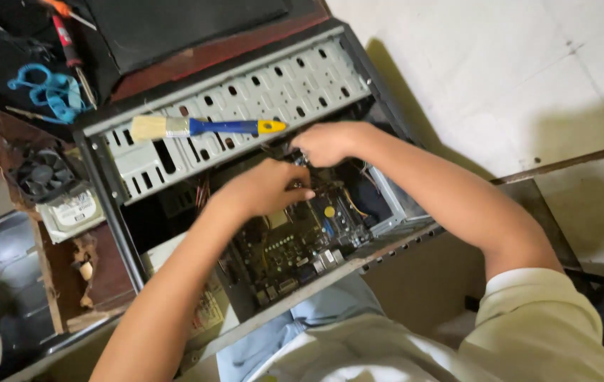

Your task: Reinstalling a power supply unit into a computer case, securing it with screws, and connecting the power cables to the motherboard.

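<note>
An open grey computer case (pixel 380 201) lies on its side with a green motherboard (pixel 295 244) inside. My left hand (pixel 263 189) reaches into the case over the board, fingers curled around something small that I cannot make out. My right hand (pixel 327 143) is just beyond it, near the drive cage, fingers bent and pinching at cables or a part hidden under them. A paintbrush (pixel 203 127) with a blue and yellow handle and pale bristles rests on the perforated drive cage (pixel 281 85), close to my right hand.
A round black cooler fan (pixel 42 173) and a hard drive (pixel 72 211) lie on the worn wooden table (pixel 58 283) at left. Blue-handled scissors (pixel 51 92) and a red-handled screwdriver (pixel 68 46) sit at the top left. White tiled floor (pixel 514 71) is at right.
</note>
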